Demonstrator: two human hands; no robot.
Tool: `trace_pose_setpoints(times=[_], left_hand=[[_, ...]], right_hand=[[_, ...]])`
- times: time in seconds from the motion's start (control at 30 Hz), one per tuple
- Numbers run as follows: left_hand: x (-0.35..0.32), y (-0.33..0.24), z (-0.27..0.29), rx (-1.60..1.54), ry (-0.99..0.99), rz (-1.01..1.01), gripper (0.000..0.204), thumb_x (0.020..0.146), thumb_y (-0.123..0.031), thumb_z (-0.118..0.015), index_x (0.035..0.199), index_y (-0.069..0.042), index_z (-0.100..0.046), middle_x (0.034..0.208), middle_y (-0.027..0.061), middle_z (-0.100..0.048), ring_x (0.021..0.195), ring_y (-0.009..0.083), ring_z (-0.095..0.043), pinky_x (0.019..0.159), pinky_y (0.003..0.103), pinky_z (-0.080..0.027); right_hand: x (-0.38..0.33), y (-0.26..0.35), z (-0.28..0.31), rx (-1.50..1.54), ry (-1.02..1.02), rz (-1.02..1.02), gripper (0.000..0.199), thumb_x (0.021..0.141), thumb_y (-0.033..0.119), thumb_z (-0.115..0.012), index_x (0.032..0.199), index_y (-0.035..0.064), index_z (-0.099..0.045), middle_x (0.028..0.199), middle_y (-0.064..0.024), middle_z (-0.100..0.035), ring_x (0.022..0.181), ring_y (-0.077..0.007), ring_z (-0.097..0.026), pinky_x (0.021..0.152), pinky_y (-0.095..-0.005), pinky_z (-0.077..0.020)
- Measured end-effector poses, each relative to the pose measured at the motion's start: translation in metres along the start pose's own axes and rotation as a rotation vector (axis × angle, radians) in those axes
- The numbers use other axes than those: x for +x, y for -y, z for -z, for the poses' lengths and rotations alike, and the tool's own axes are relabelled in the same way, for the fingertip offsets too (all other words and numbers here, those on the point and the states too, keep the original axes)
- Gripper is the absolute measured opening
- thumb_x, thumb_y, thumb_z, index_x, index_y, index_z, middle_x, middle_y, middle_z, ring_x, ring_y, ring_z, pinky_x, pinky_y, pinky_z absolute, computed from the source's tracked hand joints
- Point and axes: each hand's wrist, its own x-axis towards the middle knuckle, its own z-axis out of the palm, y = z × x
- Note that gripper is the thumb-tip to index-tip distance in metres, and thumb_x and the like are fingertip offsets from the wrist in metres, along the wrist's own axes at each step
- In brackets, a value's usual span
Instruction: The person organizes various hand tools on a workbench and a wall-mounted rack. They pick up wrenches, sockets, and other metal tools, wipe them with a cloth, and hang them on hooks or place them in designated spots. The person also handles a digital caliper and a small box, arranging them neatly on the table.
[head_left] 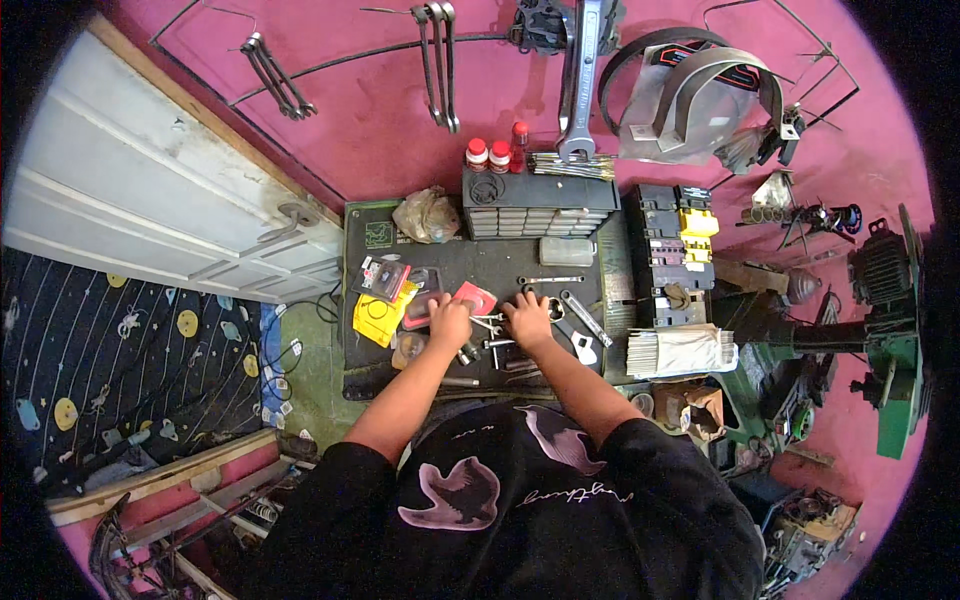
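Observation:
My left hand (pixel 450 322) rests on the dark bench mat, its fingers apart, beside a flat red packet (pixel 476 297). Across from it, my right hand (pixel 528 318) reaches down among hand tools with its fingers spread. Between the two hands lie some small metal wrenches (pixel 490 322), partly covered by the fingers. One ratchet-type wrench (pixel 552 280) lies beyond my right hand, and a longer wrench (pixel 585 318) slants to its right. Left of my left hand are a yellow packet (pixel 380 318) and a clear-fronted package (pixel 382 277).
At the back stands a grey small-drawer cabinet (pixel 540 215) with red-capped bottles (pixel 488 153) on top. A crumpled plastic bag (pixel 427 215) sits beside it. Black and yellow bins (pixel 675 240) and a stack of folded paper (pixel 682 351) line the right. Large wrenches (pixel 578 90) hang above.

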Motion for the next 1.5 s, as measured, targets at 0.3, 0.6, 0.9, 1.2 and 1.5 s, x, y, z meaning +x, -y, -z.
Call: trace_pose_setpoints(times=[0.3, 0.6, 0.9, 1.2, 1.5], left_hand=[[-0.02, -0.004, 0.005, -0.029, -0.15, -0.05, 0.034, 0.077, -0.018, -0.072, 0.11, -0.015, -0.071, 0.112, 0.0052, -0.065, 0.108, 0.026, -0.055, 0.084, 0.05, -0.037], [-0.007, 0.007, 0.005, 0.028, -0.145, -0.182, 0.014, 0.083, -0.019, -0.065, 0.095, -0.014, -0.071, 0.103, 0.0043, -0.066, 0.105, 0.025, -0.055, 0.084, 0.049, -0.037], [-0.025, 0.04, 0.059, -0.644, -0.13, 0.018, 0.023, 0.076, -0.024, -0.082, 0.098, -0.02, -0.075, 0.085, 0.0019, -0.067, 0.084, 0.0214, -0.058, 0.074, 0.04, -0.044], [-0.005, 0.079, 0.159, -1.76, -0.197, 0.105, 0.029, 0.089, -0.004, -0.071, 0.117, -0.007, -0.063, 0.098, -0.003, -0.066, 0.087, 0.0059, -0.059, 0.072, 0.022, -0.047], [0.006, 0.133, 0.283, -1.625, -0.306, 0.154, 0.017, 0.092, -0.022, -0.071, 0.108, -0.017, -0.073, 0.092, -0.0104, -0.065, 0.079, 0.0029, -0.052, 0.066, 0.02, -0.037]], right_hand=[[-0.003, 0.012, 0.009, 0.064, -0.051, 0.047, 0.033, 0.081, 0.04, -0.072, 0.106, 0.0179, -0.071, 0.113, -0.0042, -0.061, 0.115, -0.0255, -0.051, 0.095, -0.0553, -0.0349], [0.004, 0.019, 0.016, 0.115, 0.256, -0.055, 0.024, 0.083, 0.043, -0.071, 0.094, 0.0233, -0.078, 0.098, -0.0033, -0.074, 0.107, -0.0255, -0.061, 0.097, -0.0611, -0.0334], [-0.006, 0.008, 0.07, 0.802, 0.132, -0.266, 0.029, 0.089, 0.042, -0.07, 0.09, 0.0137, -0.078, 0.076, -0.0109, -0.071, 0.078, -0.027, -0.068, 0.079, -0.0481, -0.0428], [0.025, 0.086, 0.146, 1.261, -0.127, -0.068, 0.021, 0.094, 0.019, -0.068, 0.103, 0.001, -0.073, 0.083, -0.0018, -0.072, 0.077, -0.0077, -0.06, 0.072, -0.0281, -0.0499], [0.085, 0.16, 0.24, 1.361, -0.193, 0.235, 0.023, 0.097, 0.014, -0.061, 0.112, -0.0015, -0.07, 0.088, -0.0033, -0.072, 0.084, -0.0096, -0.064, 0.076, -0.029, -0.0509]])
